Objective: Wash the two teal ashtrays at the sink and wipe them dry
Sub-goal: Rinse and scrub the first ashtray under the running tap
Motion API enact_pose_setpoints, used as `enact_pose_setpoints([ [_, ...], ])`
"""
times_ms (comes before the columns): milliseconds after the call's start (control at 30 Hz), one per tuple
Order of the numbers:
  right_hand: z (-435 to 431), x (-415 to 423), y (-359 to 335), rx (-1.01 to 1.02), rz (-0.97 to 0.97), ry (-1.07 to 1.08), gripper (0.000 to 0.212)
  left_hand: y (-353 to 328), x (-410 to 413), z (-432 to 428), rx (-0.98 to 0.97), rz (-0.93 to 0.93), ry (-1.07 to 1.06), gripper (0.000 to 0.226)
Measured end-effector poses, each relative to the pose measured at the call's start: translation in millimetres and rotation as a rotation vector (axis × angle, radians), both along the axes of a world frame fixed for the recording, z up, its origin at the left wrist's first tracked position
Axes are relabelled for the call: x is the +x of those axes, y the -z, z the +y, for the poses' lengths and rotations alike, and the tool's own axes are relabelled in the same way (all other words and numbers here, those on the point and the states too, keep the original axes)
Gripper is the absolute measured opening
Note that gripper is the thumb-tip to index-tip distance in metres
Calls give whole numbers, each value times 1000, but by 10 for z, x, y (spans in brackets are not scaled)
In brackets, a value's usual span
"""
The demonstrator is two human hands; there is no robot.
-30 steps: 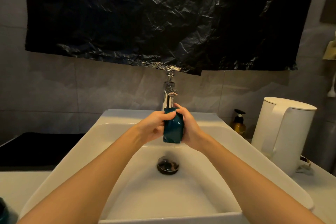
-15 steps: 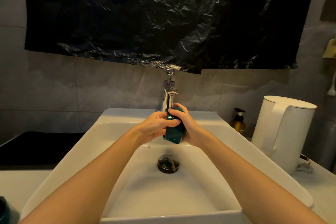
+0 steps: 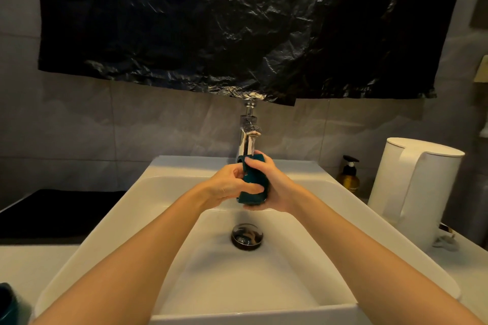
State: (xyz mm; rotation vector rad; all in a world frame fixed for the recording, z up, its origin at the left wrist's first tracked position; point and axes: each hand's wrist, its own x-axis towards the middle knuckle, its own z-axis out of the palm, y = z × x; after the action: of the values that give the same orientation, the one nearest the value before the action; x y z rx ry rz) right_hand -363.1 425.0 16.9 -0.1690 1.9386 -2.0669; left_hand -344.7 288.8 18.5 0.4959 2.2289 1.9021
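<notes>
Teal, what looks like the second ashtray (image 3: 10, 303) waits at seven o'clock by the white ceramic sink (image 3: 105, 232); toward twelve, left hand (image 3: 227, 187) and right hand (image 3: 277, 190) clasp the first teal square ashtray (image 3: 252, 179) under the chrome tap (image 3: 247, 140): washing underway, drying ahead. The left hand wraps further across it than a second ago.

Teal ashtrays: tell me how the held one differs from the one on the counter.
The held ashtray stands on edge below the tap; the counter ashtray sits beside the sink, cut off by the frame. Left hand and right hand grip the held ashtray; nothing touches the counter ashtray. Both are dark teal.
</notes>
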Motion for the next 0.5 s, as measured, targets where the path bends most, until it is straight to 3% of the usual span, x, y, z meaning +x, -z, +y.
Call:
enact_pose_setpoints([
  [167,-58,-15,6,-8,-114,38,43,34,8,-27,-35,-13,33,38],
  [267,-7,1,12,-49,-50,-9,32,41,22,-32,-80,25,37,39],
  [367,-18,21,3,-9,54,13,41,35,13,-25,-109,65,22,43],
  [500,-58,5,40,8,-42,69,52,38,20,4,-170,67,44,45],
])
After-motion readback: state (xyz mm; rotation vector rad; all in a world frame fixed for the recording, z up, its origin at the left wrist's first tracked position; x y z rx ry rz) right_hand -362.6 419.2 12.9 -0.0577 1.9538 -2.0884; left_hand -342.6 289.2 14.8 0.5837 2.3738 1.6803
